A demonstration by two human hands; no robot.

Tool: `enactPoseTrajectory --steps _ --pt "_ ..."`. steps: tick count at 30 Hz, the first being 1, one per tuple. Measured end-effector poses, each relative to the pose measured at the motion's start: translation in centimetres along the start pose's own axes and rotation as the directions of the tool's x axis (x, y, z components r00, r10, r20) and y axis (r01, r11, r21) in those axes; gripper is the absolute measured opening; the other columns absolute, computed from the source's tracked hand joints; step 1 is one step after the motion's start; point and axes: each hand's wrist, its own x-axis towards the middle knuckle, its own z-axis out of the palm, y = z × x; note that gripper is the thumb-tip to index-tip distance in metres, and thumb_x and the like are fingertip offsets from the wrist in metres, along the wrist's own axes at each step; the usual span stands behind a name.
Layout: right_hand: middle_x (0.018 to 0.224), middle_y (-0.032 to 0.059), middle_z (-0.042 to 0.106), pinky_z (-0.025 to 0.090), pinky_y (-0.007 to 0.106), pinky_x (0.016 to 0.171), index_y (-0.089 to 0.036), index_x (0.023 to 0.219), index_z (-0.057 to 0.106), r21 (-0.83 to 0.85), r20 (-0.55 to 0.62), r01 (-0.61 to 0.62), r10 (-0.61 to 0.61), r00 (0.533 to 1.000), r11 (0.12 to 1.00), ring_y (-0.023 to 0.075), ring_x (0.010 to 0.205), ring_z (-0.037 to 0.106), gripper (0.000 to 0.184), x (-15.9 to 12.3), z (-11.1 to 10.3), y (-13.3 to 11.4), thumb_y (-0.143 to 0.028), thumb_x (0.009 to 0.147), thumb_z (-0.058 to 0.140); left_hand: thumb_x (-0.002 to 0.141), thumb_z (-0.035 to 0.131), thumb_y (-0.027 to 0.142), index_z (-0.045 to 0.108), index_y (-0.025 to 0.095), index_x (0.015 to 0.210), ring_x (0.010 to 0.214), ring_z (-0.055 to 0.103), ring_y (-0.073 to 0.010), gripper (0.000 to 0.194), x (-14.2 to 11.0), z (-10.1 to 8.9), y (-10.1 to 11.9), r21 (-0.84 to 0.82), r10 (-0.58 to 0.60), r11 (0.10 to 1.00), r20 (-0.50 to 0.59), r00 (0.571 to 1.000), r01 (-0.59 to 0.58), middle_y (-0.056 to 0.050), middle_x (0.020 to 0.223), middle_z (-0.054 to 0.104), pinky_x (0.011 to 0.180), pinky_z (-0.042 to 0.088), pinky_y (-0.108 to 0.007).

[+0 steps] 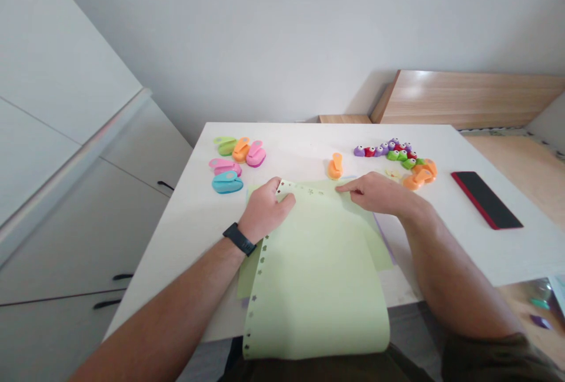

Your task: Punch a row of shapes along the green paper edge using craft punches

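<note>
My left hand [266, 210] is closed on the upper left corner of a light green sheet of paper [320, 264], thumb on top. Small shapes, stars and flowers among them, are punched along the sheet's left and top edges. The sheet's near end curves down over the table's front edge. My right hand [375, 192] holds nothing; its index finger stretches out at the sheet's top right, the other fingers curled. Whether that fingertip touches the paper I cannot tell. Just beyond stands an orange craft punch [335, 166]. More green paper [380, 246] lies underneath.
On the white table [176, 264], several craft punches, including a blue one [227, 182], sit at the left. Small purple, red and green punches [388, 149] cluster at the back right beside orange punches [419, 175]. A dark, red-edged phone-like slab [486, 201] lies farther right.
</note>
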Motion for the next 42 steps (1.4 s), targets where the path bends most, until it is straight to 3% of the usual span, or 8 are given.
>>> enactPoseTrajectory --steps 5,16,23,28,31,42 --pt "0.118 -0.0031 0.073 0.049 0.031 0.087 -0.034 0.124 0.070 0.025 -0.002 -0.021 0.021 1.000 0.999 0.0192 0.098 0.069 0.050 0.0 0.0 0.8 -0.016 0.086 0.044 0.084 0.053 0.035 0.058 0.021 0.088 0.067 0.058 -0.0169 0.016 0.0 0.0 0.0 0.008 0.009 1.000 0.000 1.000 -0.009 0.001 0.076 0.066 0.062 0.037 -0.029" --pt "0.099 0.0010 0.078 0.045 0.028 0.069 -0.032 0.122 0.072 -0.013 -0.060 -0.174 0.173 0.983 0.985 0.0178 0.077 0.066 0.048 -0.2 -0.6 1.1 -0.019 0.085 0.045 0.084 0.053 0.035 0.059 0.021 0.089 0.068 0.059 -0.0169 0.016 -0.1 -0.1 0.1 -0.005 -0.005 1.000 0.006 1.000 0.005 0.001 0.078 0.067 0.062 0.039 -0.028" --pt "0.111 -0.0006 0.076 0.048 0.029 0.079 -0.035 0.122 0.072 0.005 -0.018 -0.133 0.133 0.991 0.991 0.0189 0.087 0.068 0.049 -0.1 -0.2 1.6 -0.018 0.086 0.044 0.084 0.053 0.036 0.059 0.021 0.088 0.067 0.058 -0.0170 0.016 0.0 0.0 0.1 0.002 0.002 1.000 0.000 1.000 -0.002 0.001 0.076 0.066 0.062 0.038 -0.028" --pt "0.108 0.0023 0.076 0.049 0.033 0.082 -0.033 0.123 0.072 -0.055 -0.009 -0.244 0.244 0.970 0.968 0.0224 0.092 0.069 0.048 -0.1 -0.2 2.8 -0.021 0.086 0.044 0.084 0.053 0.036 0.059 0.021 0.090 0.067 0.058 -0.0170 0.017 0.0 0.0 -0.1 0.003 0.006 1.000 0.004 1.000 -0.006 0.001 0.077 0.066 0.062 0.038 -0.028" --pt "0.117 0.0058 0.073 0.048 0.037 0.090 -0.027 0.125 0.071 -0.103 -0.023 -0.322 0.322 0.946 0.941 0.0259 0.104 0.067 0.047 -0.2 -0.3 4.0 -0.024 0.086 0.044 0.084 0.053 0.036 0.060 0.021 0.092 0.068 0.059 -0.0174 0.018 0.0 0.0 0.0 -0.002 -0.002 1.000 0.008 1.000 0.002 0.001 0.080 0.068 0.063 0.039 -0.028" --pt "0.126 0.0125 0.069 0.045 0.040 0.098 -0.019 0.123 0.071 -0.151 -0.069 -0.449 0.444 0.893 0.881 0.0298 0.116 0.062 0.044 -0.3 0.3 7.3 -0.026 0.088 0.044 0.084 0.053 0.035 0.061 0.022 0.093 0.069 0.059 -0.0170 0.018 0.0 0.1 -0.3 -0.016 0.005 1.000 0.001 1.000 -0.005 0.001 0.081 0.069 0.063 0.038 -0.029"
